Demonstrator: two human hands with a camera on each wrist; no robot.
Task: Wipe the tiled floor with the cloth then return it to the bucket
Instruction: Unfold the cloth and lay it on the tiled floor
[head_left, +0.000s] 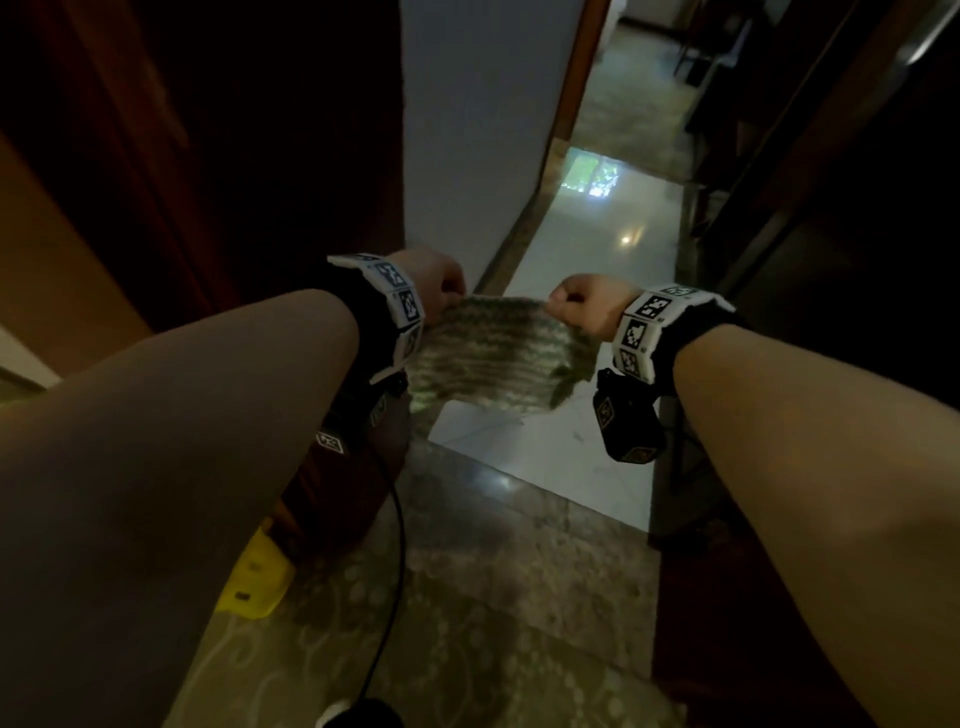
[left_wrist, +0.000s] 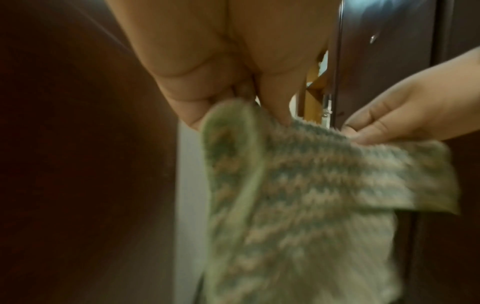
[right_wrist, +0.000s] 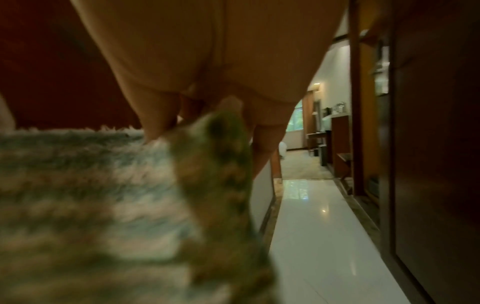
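A green and beige striped knitted cloth (head_left: 498, 353) hangs spread in the air between my two hands, above the white tiled floor (head_left: 587, 270). My left hand (head_left: 441, 286) pinches its upper left corner, my right hand (head_left: 576, 306) its upper right corner. In the left wrist view the cloth (left_wrist: 311, 195) droops from my left fingers (left_wrist: 197, 102), and the right hand (left_wrist: 405, 121) pinches the top edge. In the right wrist view the cloth (right_wrist: 103, 195) fills the lower left, blurred, beneath my right fingers (right_wrist: 155, 117). No bucket is visible.
The narrow glossy tiled corridor runs ahead between a white wall (head_left: 483, 130) and dark wooden cabinets (head_left: 831, 208). A patterned rug (head_left: 467, 597) lies below my arms. A yellow object (head_left: 260, 577) sits at lower left beside a black cable (head_left: 397, 519). Dark wood panels (head_left: 208, 130) stand on the left.
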